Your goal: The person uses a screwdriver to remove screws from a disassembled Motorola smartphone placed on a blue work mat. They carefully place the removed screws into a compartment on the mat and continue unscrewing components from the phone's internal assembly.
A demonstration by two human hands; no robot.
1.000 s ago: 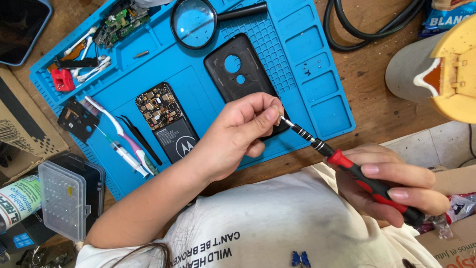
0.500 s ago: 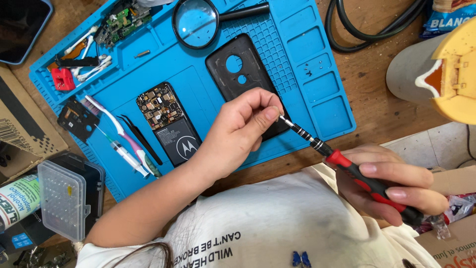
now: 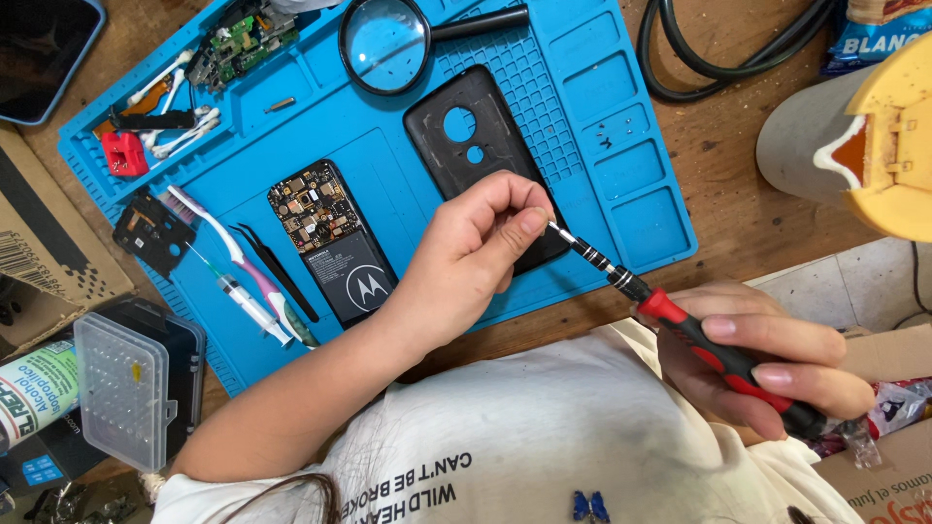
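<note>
Head view looks straight down on a blue mat (image 3: 621, 126) spread over a wooden worktop (image 3: 738, 165). At the mat's near edge the left hand (image 3: 471, 257) has its grip pinched on the tip of a screwdriver (image 3: 680, 325), thumb and forefinger closed on the bit, while the right hand (image 3: 767, 364) is clenched around the red and black handle, held over the person's white shirt (image 3: 505, 456). The left hand covers the lower end of a black phone back cover (image 3: 466, 136) lying on the mat, so that part of the cover is hidden. Left of the hand lies an opened phone (image 3: 335, 243) with its circuit board and battery showing. Beside it are black tweezers (image 3: 277, 272), a toothbrush (image 3: 228, 247) and a syringe (image 3: 243, 301), near a small black frame part (image 3: 150, 228). A magnifying glass (image 3: 383, 44) rests at the far side of the mat, with a green circuit board (image 3: 238, 34), cotton swabs (image 3: 175, 82) and a small red tool (image 3: 121, 153) in the far left corner. Off the mat, a clear plastic case (image 3: 121, 388) sits on a black box at the left, next to a cardboard box (image 3: 49, 243). A black cable (image 3: 709, 49) loops on the wood at the far right, near a yellow object (image 3: 893, 136).
</note>
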